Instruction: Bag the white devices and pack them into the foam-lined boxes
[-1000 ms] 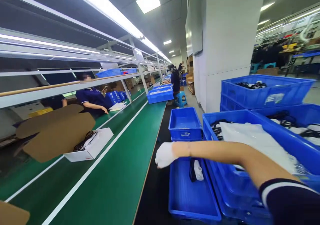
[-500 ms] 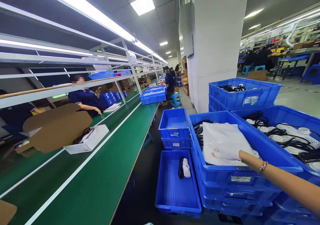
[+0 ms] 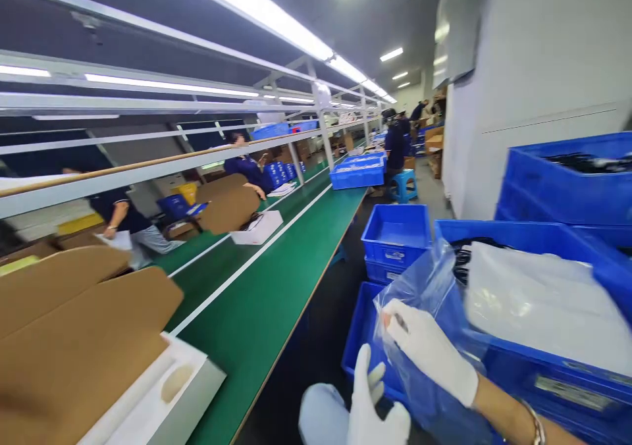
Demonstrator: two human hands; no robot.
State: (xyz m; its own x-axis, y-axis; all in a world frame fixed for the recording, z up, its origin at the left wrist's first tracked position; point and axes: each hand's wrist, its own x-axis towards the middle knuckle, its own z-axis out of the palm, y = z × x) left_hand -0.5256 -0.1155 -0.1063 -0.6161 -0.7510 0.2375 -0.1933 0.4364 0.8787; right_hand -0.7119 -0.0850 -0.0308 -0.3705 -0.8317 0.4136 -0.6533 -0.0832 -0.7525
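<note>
My right hand [image 3: 430, 354], in a white glove, is closed on the top edge of a clear plastic bag [image 3: 423, 286], which hangs in front of the blue crates. My left hand [image 3: 371, 407], also gloved, is just below it with fingers stretched upward, close to the bag's lower left side and holding nothing. Right of the bag, a blue crate [image 3: 538, 359] holds a stack of white plastic bags [image 3: 536, 300] and black cables.
An open cardboard box [image 3: 83, 340] with a white moulded insert [image 3: 162, 392] sits on the green conveyor belt [image 3: 276, 280] at lower left. Smaller blue crates [image 3: 396, 235] stand on the floor ahead. Other people work along the belt's far side.
My right hand has drawn one clear bag off the stack in the crate and pulled it towards me. My left hand has come into view, and the view has swung left towards the near box.
</note>
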